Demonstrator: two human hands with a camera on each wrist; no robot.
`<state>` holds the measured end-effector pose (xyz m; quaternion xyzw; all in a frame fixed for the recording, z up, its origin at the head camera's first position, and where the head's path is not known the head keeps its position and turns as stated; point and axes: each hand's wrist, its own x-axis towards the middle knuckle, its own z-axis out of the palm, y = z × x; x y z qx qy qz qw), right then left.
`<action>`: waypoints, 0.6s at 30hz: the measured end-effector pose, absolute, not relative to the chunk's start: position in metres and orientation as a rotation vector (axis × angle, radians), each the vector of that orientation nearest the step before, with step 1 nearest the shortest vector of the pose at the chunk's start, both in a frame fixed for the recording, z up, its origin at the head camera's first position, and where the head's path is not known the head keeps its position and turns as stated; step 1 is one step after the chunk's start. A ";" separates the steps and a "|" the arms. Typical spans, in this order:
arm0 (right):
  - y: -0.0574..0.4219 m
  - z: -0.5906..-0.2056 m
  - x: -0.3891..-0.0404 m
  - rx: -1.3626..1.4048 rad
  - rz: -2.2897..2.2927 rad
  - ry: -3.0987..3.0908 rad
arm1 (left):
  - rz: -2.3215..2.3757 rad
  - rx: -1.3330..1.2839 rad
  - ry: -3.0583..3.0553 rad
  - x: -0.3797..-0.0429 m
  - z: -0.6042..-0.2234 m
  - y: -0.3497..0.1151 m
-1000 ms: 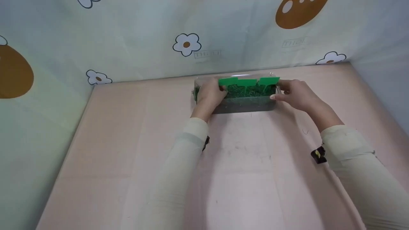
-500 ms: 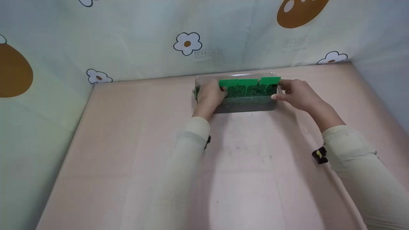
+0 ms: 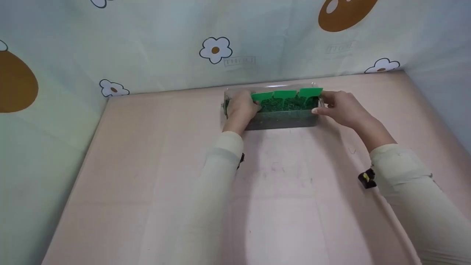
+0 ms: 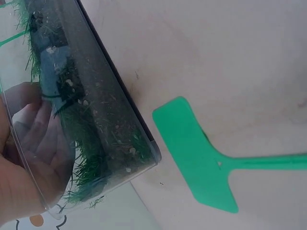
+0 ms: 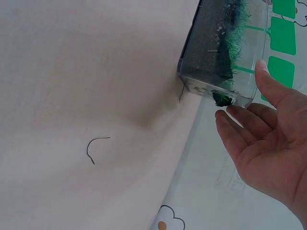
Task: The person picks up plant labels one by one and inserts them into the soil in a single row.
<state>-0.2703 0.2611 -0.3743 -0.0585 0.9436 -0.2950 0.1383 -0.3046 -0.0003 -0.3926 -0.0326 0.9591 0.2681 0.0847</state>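
Observation:
A clear rectangular planter box [image 3: 283,122] with dark soil and short green grass stands near the table's back edge. Along it stand green plant labels [image 3: 285,94] in a row. My left hand [image 3: 241,108] reaches over the box's left end, its curled fingers at the leftmost label [image 3: 262,96]. In the left wrist view its fingers show through the clear wall. My right hand [image 3: 344,106] holds the box's right end, thumb on the rim, fingers round the end wall. Another green plant label [image 4: 192,155] shows in the left wrist view; the head view does not show it.
A pale pink table surface [image 3: 121,176] extends in front of the box. Behind it hangs a pale curtain [image 3: 158,51] with printed flowers. A thin curved dark strand [image 5: 89,148] lies on the table near the right hand.
The leftmost label's left end has dipped slightly along with my left hand. My right hand and the planter box have hardly moved.

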 end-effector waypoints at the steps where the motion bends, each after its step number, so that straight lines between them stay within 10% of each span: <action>1: 0.261 -0.374 -0.270 -0.171 -0.854 2.731 | 0.806 -0.102 2.860 -0.305 -0.392 -0.001; 18: 0.262 -0.374 -0.271 -0.221 -0.837 2.771 | 0.936 -0.036 2.877 -0.298 -0.385 -0.004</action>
